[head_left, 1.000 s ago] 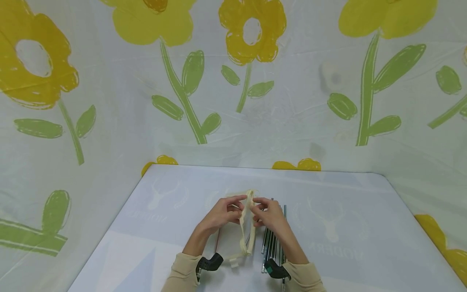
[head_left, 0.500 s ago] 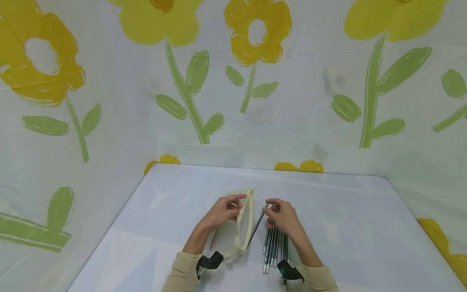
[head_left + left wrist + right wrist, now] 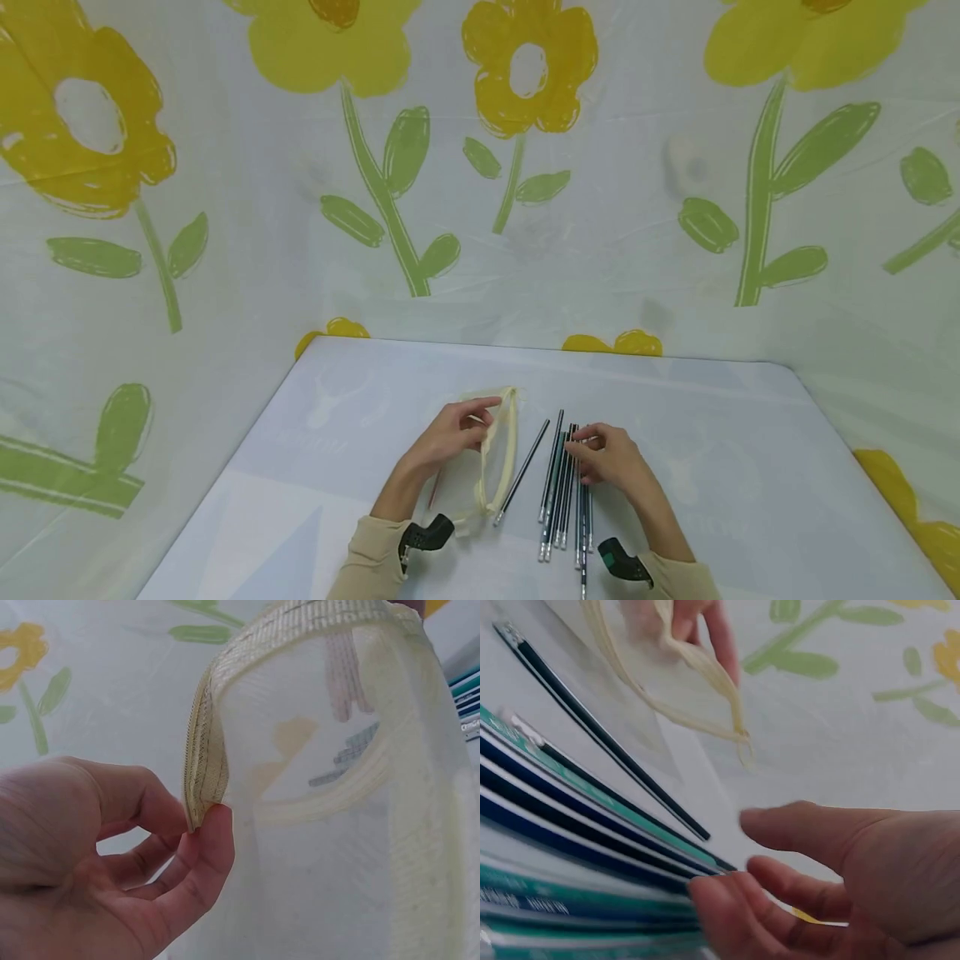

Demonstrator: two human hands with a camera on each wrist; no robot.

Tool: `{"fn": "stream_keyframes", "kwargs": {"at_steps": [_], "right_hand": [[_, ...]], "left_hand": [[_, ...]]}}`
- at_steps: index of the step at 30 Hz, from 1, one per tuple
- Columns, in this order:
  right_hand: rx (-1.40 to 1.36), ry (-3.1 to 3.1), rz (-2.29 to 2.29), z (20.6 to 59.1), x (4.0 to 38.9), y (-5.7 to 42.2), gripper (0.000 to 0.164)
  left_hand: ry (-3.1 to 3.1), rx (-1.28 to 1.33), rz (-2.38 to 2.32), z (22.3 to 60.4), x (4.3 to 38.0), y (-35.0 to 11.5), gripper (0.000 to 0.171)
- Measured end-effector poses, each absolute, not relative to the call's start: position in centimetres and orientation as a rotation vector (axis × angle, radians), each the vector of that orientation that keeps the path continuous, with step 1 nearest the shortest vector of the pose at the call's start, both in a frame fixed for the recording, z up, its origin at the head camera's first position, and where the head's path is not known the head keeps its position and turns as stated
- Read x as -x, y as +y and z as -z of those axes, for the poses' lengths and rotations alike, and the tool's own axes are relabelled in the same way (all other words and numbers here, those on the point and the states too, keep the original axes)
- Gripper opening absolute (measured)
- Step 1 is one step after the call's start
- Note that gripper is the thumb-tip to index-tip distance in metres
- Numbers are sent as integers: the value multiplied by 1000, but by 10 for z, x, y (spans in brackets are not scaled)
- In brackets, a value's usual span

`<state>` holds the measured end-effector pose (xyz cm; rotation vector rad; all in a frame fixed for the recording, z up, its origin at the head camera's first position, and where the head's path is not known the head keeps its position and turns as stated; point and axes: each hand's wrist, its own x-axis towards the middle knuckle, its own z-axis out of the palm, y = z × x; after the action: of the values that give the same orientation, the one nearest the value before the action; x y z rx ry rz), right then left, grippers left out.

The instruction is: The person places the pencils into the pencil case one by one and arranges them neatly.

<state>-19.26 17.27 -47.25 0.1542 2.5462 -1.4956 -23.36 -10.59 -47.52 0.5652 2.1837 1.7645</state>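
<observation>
Pinching a sheer mesh pouch (image 3: pixel 330 855) by its zipped edge (image 3: pixel 196 761): the left hand (image 3: pixel 453 429)
Right hand (image 3: pixel 611 454), fingers parted, gripping nothing, near slim pencils (image 3: pixel 557 500), right of the pouch; lettering (image 3: pixel 536 904) blurred.

Flower-printed walls (image 3: pixel 615 250); pale tabletop (image 3: pixel 750 467)

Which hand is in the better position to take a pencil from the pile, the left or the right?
Probably the right hand: it is at the pile of pencils and appears to hold nothing. The left hand pinches the edge of the mesh bag, farther from the pile.
</observation>
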Motion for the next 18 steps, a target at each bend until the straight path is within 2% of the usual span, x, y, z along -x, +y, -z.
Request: {"fn": "stream_keyframes", "kwargs": {"at_steps": [7, 18], "right_hand": [[-172, 2525, 1353, 473, 191, 194, 40], [-178, 2499, 1349, 476, 194, 201, 37]], "left_hand": [[2170, -573, -1761, 475, 233, -107, 53], [2126, -583, -1790, 475, 234, -108, 52]]}}
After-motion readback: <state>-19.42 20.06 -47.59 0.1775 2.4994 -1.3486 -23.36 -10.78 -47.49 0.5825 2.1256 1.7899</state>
